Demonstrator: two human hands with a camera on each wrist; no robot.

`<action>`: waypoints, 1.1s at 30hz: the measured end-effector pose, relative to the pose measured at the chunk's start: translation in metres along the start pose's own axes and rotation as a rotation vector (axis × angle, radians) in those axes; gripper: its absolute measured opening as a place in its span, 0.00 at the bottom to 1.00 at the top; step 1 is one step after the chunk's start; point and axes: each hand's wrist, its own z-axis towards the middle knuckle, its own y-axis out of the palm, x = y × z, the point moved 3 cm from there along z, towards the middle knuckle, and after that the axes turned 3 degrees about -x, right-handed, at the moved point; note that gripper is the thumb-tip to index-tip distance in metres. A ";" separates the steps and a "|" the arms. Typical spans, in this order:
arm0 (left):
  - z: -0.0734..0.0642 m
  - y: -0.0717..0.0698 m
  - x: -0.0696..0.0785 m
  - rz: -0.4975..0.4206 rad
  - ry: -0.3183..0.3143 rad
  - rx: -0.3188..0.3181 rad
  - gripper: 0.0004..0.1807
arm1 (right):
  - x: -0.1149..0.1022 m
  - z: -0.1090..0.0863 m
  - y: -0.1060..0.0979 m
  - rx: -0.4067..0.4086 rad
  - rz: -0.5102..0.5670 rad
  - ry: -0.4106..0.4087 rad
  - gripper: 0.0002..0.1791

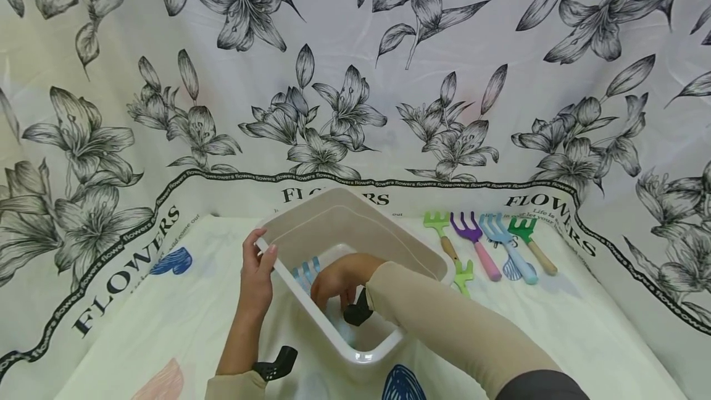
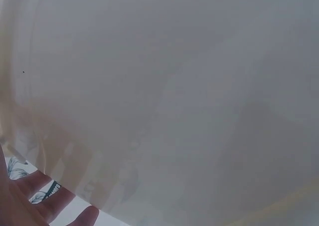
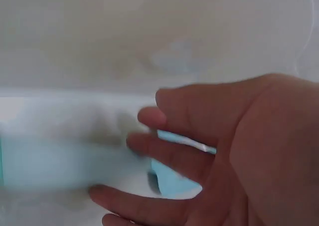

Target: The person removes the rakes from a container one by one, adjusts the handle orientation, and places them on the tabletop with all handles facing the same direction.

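Note:
My left hand (image 1: 257,270) grips the left rim of a white plastic bin (image 1: 361,218), which is tilted; the left wrist view shows its fingertips (image 2: 89,215) at the bin's edge. Down inside the bin, my right hand (image 1: 341,279) reaches over a light blue hand fork (image 1: 307,271). The fork's tines show left of the fingers, and its blurred handle (image 3: 60,163) runs past the fingertips in the right wrist view. Loosely bent fingers with gaps between them lie across the fork, part of which shows behind them.
Right of the bin, hand forks lie on the pale cloth: a light green one (image 1: 437,222), a purple one with pink handle (image 1: 478,242), a light blue one (image 1: 508,245) and a dark green one (image 1: 530,242). Another green fork head (image 1: 463,275) sits by the bin. A flowered curtain (image 1: 355,79) hangs behind.

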 end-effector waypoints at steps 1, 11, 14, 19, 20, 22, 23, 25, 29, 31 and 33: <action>0.000 0.000 0.000 0.000 0.001 0.000 0.27 | 0.001 0.000 0.000 0.007 -0.007 0.006 0.16; -0.002 -0.001 0.001 0.014 0.005 0.018 0.26 | -0.001 0.001 -0.007 0.097 -0.148 -0.010 0.06; -0.001 -0.001 0.001 0.006 0.005 0.016 0.26 | -0.005 -0.004 -0.014 0.220 -0.177 -0.022 0.06; -0.001 0.000 0.003 0.000 0.011 0.000 0.26 | -0.006 -0.011 -0.026 0.396 -0.131 -0.032 0.08; -0.001 0.001 0.003 -0.002 0.011 -0.002 0.26 | -0.006 -0.012 -0.028 0.407 -0.117 -0.036 0.08; -0.002 0.001 0.003 -0.002 0.009 -0.002 0.26 | -0.005 -0.014 -0.032 0.410 -0.083 -0.046 0.09; -0.002 0.001 0.003 -0.001 0.007 -0.002 0.26 | -0.004 -0.014 -0.033 0.410 -0.073 -0.057 0.11; -0.002 0.001 0.003 0.001 0.005 -0.002 0.26 | -0.002 -0.016 -0.038 0.429 -0.028 -0.083 0.11; -0.002 0.000 0.003 0.007 0.004 -0.002 0.26 | 0.001 -0.021 -0.046 0.492 0.081 -0.158 0.07; -0.002 0.000 0.003 0.008 0.007 -0.003 0.26 | 0.001 -0.026 -0.049 0.508 0.135 -0.194 0.04; -0.002 0.000 0.003 0.009 0.012 -0.004 0.26 | 0.002 -0.030 -0.050 0.504 0.173 -0.223 0.04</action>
